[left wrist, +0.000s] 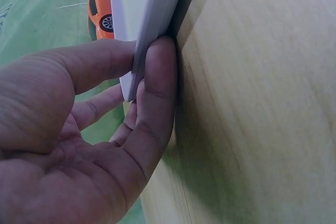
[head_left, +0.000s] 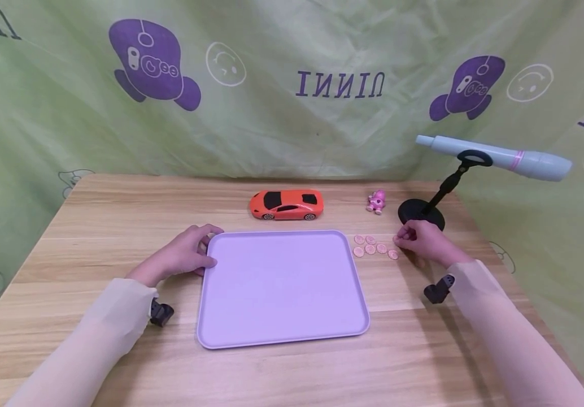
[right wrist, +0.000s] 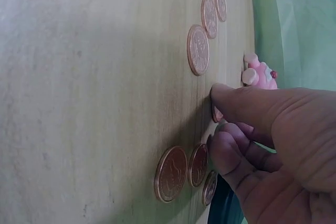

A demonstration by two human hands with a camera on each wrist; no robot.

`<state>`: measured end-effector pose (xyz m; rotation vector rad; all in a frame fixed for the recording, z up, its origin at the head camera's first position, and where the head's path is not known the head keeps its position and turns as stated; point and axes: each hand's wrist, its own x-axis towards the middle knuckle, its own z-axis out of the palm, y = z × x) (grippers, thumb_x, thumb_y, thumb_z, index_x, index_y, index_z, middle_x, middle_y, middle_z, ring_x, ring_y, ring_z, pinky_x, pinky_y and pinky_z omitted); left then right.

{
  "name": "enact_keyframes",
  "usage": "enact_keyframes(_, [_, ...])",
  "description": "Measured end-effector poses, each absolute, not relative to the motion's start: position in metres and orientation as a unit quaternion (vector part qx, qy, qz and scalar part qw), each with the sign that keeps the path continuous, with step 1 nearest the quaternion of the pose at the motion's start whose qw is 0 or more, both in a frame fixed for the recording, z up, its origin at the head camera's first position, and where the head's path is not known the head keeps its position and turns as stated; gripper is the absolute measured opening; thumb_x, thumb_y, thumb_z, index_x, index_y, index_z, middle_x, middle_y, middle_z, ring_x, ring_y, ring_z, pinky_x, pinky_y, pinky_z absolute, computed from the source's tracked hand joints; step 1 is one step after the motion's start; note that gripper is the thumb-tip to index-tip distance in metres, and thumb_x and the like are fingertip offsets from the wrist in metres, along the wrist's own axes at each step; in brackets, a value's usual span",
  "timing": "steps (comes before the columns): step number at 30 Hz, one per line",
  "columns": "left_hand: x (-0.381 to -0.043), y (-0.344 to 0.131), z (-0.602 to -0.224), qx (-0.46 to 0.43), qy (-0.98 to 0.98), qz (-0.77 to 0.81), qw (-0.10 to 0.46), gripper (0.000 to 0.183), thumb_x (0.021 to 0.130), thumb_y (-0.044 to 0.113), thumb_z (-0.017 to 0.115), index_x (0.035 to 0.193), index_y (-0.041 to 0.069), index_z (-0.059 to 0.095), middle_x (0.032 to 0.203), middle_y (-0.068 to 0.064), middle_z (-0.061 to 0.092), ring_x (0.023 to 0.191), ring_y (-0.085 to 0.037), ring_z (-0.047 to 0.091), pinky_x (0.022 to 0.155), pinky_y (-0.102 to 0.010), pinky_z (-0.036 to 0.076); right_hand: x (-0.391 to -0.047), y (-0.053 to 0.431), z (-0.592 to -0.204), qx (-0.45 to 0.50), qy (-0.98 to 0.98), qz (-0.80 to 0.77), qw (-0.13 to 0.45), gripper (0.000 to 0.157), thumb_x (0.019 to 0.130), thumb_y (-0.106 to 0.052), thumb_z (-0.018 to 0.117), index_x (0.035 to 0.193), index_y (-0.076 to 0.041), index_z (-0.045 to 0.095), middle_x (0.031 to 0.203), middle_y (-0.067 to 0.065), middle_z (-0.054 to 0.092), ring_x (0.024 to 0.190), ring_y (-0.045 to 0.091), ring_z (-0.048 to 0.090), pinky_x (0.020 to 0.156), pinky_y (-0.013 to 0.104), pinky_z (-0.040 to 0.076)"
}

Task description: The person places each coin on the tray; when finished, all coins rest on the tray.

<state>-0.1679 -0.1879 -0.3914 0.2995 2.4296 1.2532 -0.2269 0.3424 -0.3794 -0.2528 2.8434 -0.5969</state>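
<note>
My left hand (head_left: pixel 185 251) grips the left edge of a lilac tray (head_left: pixel 282 288). In the left wrist view, the thumb lies on the rim of the tray (left wrist: pixel 155 3) and a curled finger is at its outer underside. Over on the right, my right hand (head_left: pixel 424 242) is down at the table among several copper-coloured coins (head_left: pixel 370 249). Its thumb and forefinger pinch one small coin (right wrist: pixel 217 114), mostly covered by the thumb. More coins (right wrist: pixel 170 174) lie flat on both sides of those fingertips.
An orange toy car (head_left: pixel 287 204) stands behind the tray. Near the back edge of the wooden table (head_left: pixel 94 226) sits a small pink figurine (head_left: pixel 376 202). A black stand (head_left: pixel 419 212) beside my right hand holds a pale blue microphone-like tube (head_left: pixel 500 155). Printed green cloth (head_left: pixel 271 130) hangs behind.
</note>
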Motion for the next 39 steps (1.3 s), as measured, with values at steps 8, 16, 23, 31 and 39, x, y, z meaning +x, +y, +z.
enact_keyframes(8, [-0.167, -0.188, -0.393, 0.103, 0.867, 0.446, 0.195, 0.067, 0.089, -0.009, 0.069, 0.149, -0.008, 0.041, 0.122, -0.032, 0.046, 0.089, -0.025, 0.069, 0.064, -0.033, 0.067, -0.224, 0.342, -0.38, -0.082, 0.97, -0.205, 0.096, 0.024, 0.097, -0.018, 0.075, 0.105, 0.002, 0.064, 0.093, 0.014, 0.065, 0.086, 0.025, 0.057, 0.074, 0.028, 0.047])
enact_keyframes(16, [-0.165, -0.189, -0.393, 0.101, 0.869, 0.445, 0.193, 0.067, 0.089, -0.009, 0.07, 0.149, -0.008, 0.041, 0.122, -0.033, 0.045, 0.09, -0.027, 0.069, 0.064, -0.034, 0.067, -0.222, 0.34, -0.382, -0.104, 0.966, -0.228, 0.061, 0.018, 0.096, -0.013, 0.075, 0.106, 0.0, 0.068, 0.095, 0.015, 0.07, 0.086, 0.024, 0.061, 0.074, 0.024, 0.05])
enact_keyframes(23, [-0.164, -0.189, -0.395, 0.102, 0.866, 0.451, 0.191, 0.067, 0.089, -0.009, 0.07, 0.149, -0.008, 0.041, 0.122, -0.033, 0.046, 0.088, -0.025, 0.069, 0.065, -0.035, 0.067, -0.222, 0.324, -0.383, -0.091, 0.943, -0.311, 0.074, 0.022, 0.099, -0.015, 0.074, 0.11, 0.002, 0.067, 0.091, 0.016, 0.076, 0.076, 0.012, 0.065, 0.063, 0.019, 0.054])
enact_keyframes(31, [-0.164, -0.187, -0.391, 0.096, 0.869, 0.447, 0.19, 0.066, 0.089, -0.009, 0.07, 0.149, -0.006, 0.042, 0.124, -0.032, 0.044, 0.093, -0.028, 0.067, 0.065, -0.033, 0.067, -0.22, 0.275, -0.379, -0.108, 0.895, -0.422, 0.097, 0.027, 0.1, -0.016, 0.073, 0.115, 0.006, 0.067, 0.096, 0.022, 0.077, 0.078, 0.008, 0.07, 0.069, 0.022, 0.06])
enact_keyframes(39, [-0.166, -0.186, -0.389, 0.098, 0.87, 0.444, 0.191, 0.066, 0.09, -0.008, 0.069, 0.15, -0.007, 0.041, 0.124, -0.032, 0.044, 0.093, -0.027, 0.068, 0.067, -0.034, 0.067, -0.217, 0.205, -0.376, -0.116, 0.856, -0.485, 0.134, 0.025, 0.096, -0.014, 0.077, 0.113, 0.001, 0.069, 0.096, 0.018, 0.078, 0.078, 0.015, 0.072, 0.071, 0.024, 0.063])
